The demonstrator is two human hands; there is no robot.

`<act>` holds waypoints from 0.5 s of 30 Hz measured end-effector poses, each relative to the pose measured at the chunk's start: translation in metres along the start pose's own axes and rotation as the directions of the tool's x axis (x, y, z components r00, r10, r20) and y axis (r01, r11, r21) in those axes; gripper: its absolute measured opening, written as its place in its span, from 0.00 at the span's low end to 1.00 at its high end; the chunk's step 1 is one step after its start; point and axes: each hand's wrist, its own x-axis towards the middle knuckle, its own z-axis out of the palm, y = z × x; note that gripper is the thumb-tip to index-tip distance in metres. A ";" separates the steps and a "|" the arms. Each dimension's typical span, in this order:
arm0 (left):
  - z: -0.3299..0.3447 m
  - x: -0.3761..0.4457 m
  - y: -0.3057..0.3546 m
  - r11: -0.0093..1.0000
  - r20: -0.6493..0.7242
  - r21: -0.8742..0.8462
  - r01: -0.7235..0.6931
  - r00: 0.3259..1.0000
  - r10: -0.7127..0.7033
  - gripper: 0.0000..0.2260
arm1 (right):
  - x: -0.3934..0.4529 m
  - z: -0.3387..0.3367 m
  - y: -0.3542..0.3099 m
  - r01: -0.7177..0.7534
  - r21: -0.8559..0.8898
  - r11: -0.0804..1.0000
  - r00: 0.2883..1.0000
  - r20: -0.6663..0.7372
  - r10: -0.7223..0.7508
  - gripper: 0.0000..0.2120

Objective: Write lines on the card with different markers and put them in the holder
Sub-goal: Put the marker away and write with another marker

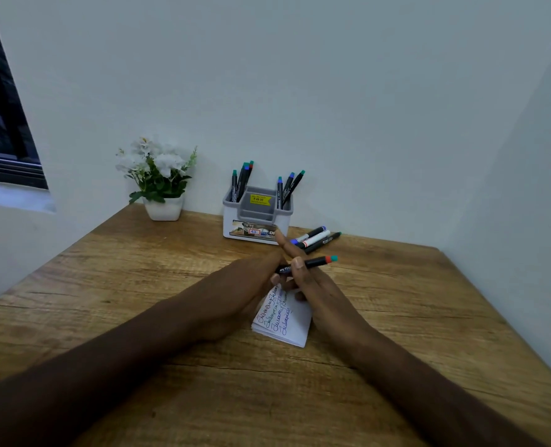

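Note:
A white card (292,324) with several handwritten lines in different colours lies on the wooden table (106,301), partly under my hands. Both hands meet above its far end and hold a black marker (314,262) that points right, its end orange and teal. My left hand (248,285) grips the marker's left end. My right hand (309,279) has thumb and fingers around its middle, with one finger stretched toward the holder. The white and grey holder (256,217) stands behind, with several markers upright in its two side slots.
Three loose markers (314,238) lie on the table just right of the holder. A white pot of white flowers (159,179) stands at the back left by the wall. Walls close in behind and on the right; a window is at far left.

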 end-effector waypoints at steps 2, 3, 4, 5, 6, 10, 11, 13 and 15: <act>-0.004 -0.002 0.004 0.997 -0.003 0.073 0.009 1.000 -0.009 0.08 | 0.001 0.001 0.000 -0.010 -0.042 0.999 1.000 0.023 0.011 0.22; -0.005 -0.002 0.005 0.987 -0.026 0.159 0.011 1.000 -0.007 0.08 | 0.001 0.001 0.001 -0.016 -0.055 0.998 1.000 0.026 0.018 0.22; -0.007 -0.002 0.007 0.970 -0.053 0.244 0.009 0.999 0.004 0.09 | 0.000 0.001 0.001 -0.020 -0.054 0.998 1.000 0.021 0.022 0.22; -0.007 -0.001 0.007 0.954 -0.079 0.300 -0.001 0.997 0.026 0.10 | -0.001 0.001 0.000 -0.024 -0.045 0.999 1.000 0.011 0.025 0.22; -0.006 0.000 0.006 0.946 -0.098 0.325 -0.010 0.994 0.044 0.12 | -0.002 0.001 0.000 -0.034 -0.037 0.999 0.999 -0.006 0.034 0.22; -0.002 0.001 0.000 0.945 -0.135 0.326 0.001 0.990 0.046 0.16 | -0.003 0.001 -0.001 -0.039 -0.048 0.998 0.999 -0.022 0.038 0.21; -0.002 0.000 0.000 0.950 -0.156 0.313 -0.007 0.986 0.059 0.16 | -0.004 0.000 -0.002 -0.033 -0.052 0.998 0.999 -0.008 0.033 0.20; -0.004 -0.002 0.000 0.966 -0.185 0.258 0.008 0.982 0.041 0.19 | -0.005 0.000 -0.005 -0.006 -0.012 1.000 1.000 -0.012 0.006 0.20; -0.007 -0.005 -0.002 0.971 -0.150 0.225 0.076 0.988 -0.043 0.26 | -0.005 -0.001 -0.001 0.029 0.075 0.997 0.993 -0.113 -0.020 0.18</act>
